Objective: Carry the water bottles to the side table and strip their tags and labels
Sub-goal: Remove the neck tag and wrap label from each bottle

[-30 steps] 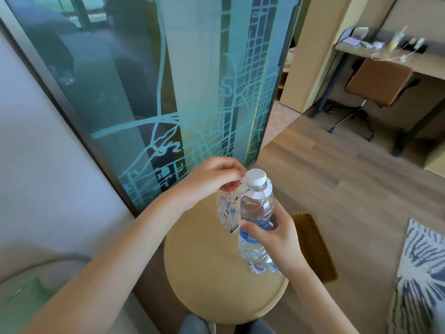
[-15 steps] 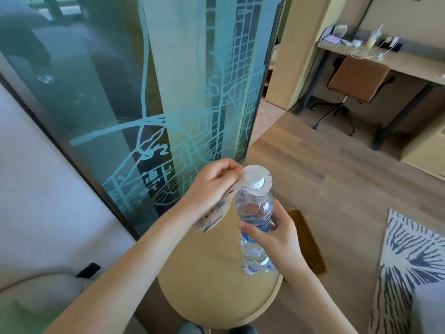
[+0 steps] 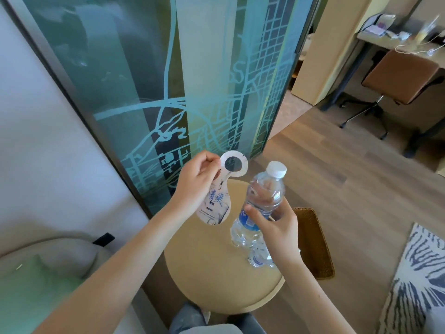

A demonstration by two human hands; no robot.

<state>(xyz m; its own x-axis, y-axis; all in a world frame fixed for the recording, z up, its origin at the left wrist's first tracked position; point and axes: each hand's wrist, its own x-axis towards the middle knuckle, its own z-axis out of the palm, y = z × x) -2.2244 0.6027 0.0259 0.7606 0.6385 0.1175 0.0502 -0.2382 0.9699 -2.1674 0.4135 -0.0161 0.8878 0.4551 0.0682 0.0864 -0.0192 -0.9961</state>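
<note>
- While the left hand pinches a paper tag between thumb and curled fingers just below its ring, the right hand wraps round the middle of a water bottle, with its thumb laid on the blue label.
- The tag hangs down from the left hand's grip. Its ring hole is open and apart from the bottle, just left of the right hand.
- The held bottle is clear, with its white cap on. It tilts so the cap leans away from the person; whether its base touches anything cannot be told.
- Below the right wrist a second bottle rests on the round desk, partly hidden by the forearm.
- The round desk, pale yellow with a raised rim, lies under both hands.
- Just right of the right hand, beside the round desk, sits a brown woven basket.
- Beyond the left hand stands a glass panel frosted with a street-map pattern.
- Well to the right of the right hand a striped rug lies on the wood floor.
- Far beyond the rug, a brown chair stands at a long desk.
</note>
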